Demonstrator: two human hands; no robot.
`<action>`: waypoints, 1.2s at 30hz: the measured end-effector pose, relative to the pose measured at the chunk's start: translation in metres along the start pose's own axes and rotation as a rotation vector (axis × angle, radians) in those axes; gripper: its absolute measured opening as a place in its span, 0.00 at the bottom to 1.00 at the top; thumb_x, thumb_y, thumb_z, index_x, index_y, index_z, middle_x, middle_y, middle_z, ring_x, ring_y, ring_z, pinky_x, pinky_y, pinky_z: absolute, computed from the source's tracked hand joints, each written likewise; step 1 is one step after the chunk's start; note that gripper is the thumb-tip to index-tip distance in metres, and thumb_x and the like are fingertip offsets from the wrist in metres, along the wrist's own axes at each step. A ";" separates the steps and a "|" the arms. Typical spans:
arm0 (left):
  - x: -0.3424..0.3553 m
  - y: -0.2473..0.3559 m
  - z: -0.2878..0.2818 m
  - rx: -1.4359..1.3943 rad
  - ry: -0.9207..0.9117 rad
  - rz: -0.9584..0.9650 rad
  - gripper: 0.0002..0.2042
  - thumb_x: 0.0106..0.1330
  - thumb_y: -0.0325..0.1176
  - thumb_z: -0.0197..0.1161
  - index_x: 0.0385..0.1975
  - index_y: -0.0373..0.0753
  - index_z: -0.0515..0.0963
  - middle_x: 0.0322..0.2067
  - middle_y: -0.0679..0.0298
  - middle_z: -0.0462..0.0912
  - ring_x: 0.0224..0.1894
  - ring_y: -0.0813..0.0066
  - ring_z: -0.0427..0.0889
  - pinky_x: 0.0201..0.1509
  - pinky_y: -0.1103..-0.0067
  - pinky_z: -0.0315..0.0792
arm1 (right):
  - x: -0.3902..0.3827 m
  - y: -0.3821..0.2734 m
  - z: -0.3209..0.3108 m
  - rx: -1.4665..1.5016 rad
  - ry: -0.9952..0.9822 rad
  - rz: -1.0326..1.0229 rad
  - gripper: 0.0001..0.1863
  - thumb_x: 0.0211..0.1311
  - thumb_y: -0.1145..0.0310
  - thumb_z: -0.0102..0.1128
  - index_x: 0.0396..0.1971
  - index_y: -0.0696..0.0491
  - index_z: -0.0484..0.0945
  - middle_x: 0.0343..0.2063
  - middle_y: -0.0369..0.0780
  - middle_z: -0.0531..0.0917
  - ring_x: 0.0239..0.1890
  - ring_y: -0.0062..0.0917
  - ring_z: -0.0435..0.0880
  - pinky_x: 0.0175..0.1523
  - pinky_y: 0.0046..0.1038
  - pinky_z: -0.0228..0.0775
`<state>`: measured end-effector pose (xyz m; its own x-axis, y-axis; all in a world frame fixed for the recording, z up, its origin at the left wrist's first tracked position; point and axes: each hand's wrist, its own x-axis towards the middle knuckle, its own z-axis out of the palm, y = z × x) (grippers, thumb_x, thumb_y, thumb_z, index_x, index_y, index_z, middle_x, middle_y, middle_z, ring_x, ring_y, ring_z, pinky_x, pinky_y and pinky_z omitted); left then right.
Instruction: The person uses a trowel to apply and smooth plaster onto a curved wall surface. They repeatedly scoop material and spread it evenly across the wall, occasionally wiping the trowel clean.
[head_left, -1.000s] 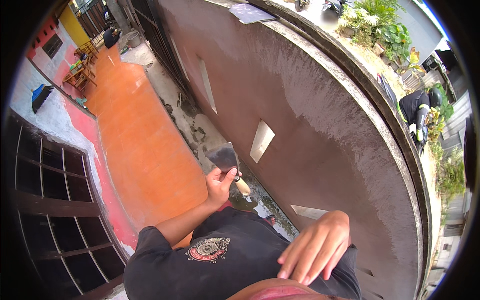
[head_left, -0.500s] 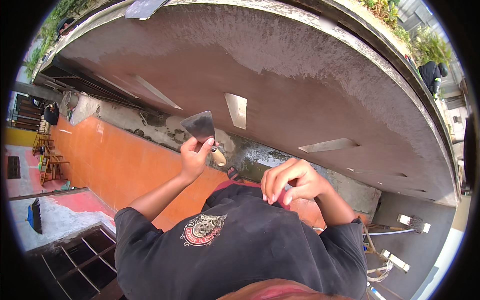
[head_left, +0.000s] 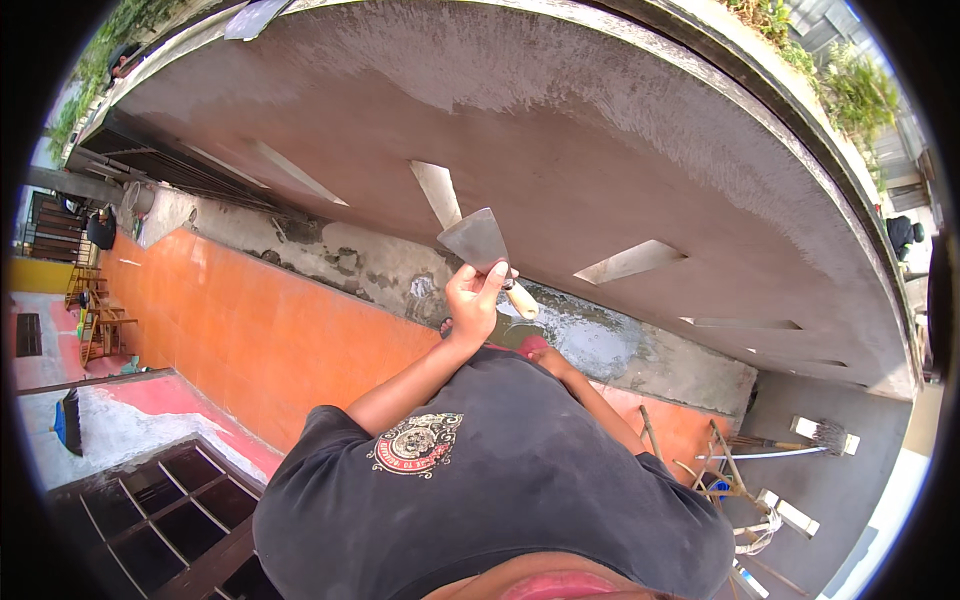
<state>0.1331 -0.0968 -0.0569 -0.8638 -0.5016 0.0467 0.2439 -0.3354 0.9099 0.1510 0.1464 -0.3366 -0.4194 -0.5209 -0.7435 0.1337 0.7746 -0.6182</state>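
Observation:
My left hand (head_left: pixel 472 303) is closed on a putty knife (head_left: pixel 478 241), pinching it where the wide grey blade meets the handle. The blade points up and away, and the pale wooden handle (head_left: pixel 522 301) sticks out to the right of the fingers. My right hand (head_left: pixel 548 358) is low by my waist, beside a bit of red cloth (head_left: pixel 531 344). The dark shirt (head_left: pixel 560 450) covers part of that hand, so its fingers cannot be made out.
A brown plastered wall (head_left: pixel 600 170) with slanted openings curves ahead of me. Along its foot runs a wet concrete strip (head_left: pixel 390 270), bordering an orange tiled floor (head_left: pixel 250 320). Wooden poles and brooms (head_left: pixel 770 442) stand at the right. A barred window (head_left: pixel 160 510) is at lower left.
My left hand has moved right with the putty knife, still holding it. My right hand has dropped from in front of my chest to my waist, where its fingers are hidden.

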 end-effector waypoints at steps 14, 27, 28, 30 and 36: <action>-0.017 -0.018 0.064 -0.031 0.166 -0.116 0.10 0.70 0.34 0.67 0.42 0.33 0.82 0.37 0.62 0.86 0.38 0.79 0.83 0.45 0.78 0.77 | -0.124 -0.164 -0.182 0.583 -0.384 -0.665 0.32 0.76 0.46 0.49 0.63 0.60 0.70 0.51 0.46 0.83 0.58 0.29 0.80 0.70 0.36 0.63; 0.046 -0.135 -0.069 1.381 -0.863 0.260 0.15 0.69 0.42 0.60 0.48 0.41 0.82 0.40 0.58 0.85 0.43 0.56 0.85 0.49 0.66 0.78 | -0.186 -0.269 -0.099 0.893 -0.690 -0.710 0.35 0.52 0.83 0.54 0.66 0.59 0.70 0.51 0.58 0.79 0.52 0.44 0.84 0.42 0.33 0.86; 0.054 -0.145 -0.081 1.545 -0.962 0.140 0.16 0.68 0.41 0.60 0.50 0.40 0.81 0.40 0.57 0.85 0.46 0.56 0.84 0.51 0.65 0.78 | -0.177 -0.278 -0.068 0.957 -0.980 -0.859 0.38 0.52 0.82 0.55 0.69 0.56 0.67 0.70 0.62 0.58 0.72 0.54 0.62 0.56 0.38 0.82; 0.051 -0.163 -0.093 1.745 -0.857 0.015 0.17 0.65 0.40 0.64 0.52 0.43 0.80 0.52 0.60 0.82 0.58 0.63 0.78 0.58 0.64 0.75 | -0.161 -0.279 -0.005 1.090 -1.262 -0.730 0.43 0.52 0.80 0.57 0.73 0.53 0.60 0.76 0.59 0.44 0.77 0.51 0.48 0.74 0.45 0.59; 0.035 -0.164 -0.072 1.655 -1.083 -0.131 0.15 0.65 0.37 0.60 0.50 0.43 0.82 0.49 0.58 0.85 0.58 0.60 0.80 0.61 0.62 0.74 | -0.070 -0.256 -0.047 1.019 -0.105 -0.548 0.41 0.54 0.86 0.48 0.72 0.64 0.54 0.74 0.55 0.54 0.76 0.42 0.55 0.74 0.42 0.63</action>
<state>0.0953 -0.1170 -0.2339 -0.8549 0.2829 -0.4349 0.1438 0.9346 0.3252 0.1038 0.0014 -0.1138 -0.5749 -0.7611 -0.3003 0.6378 -0.1869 -0.7472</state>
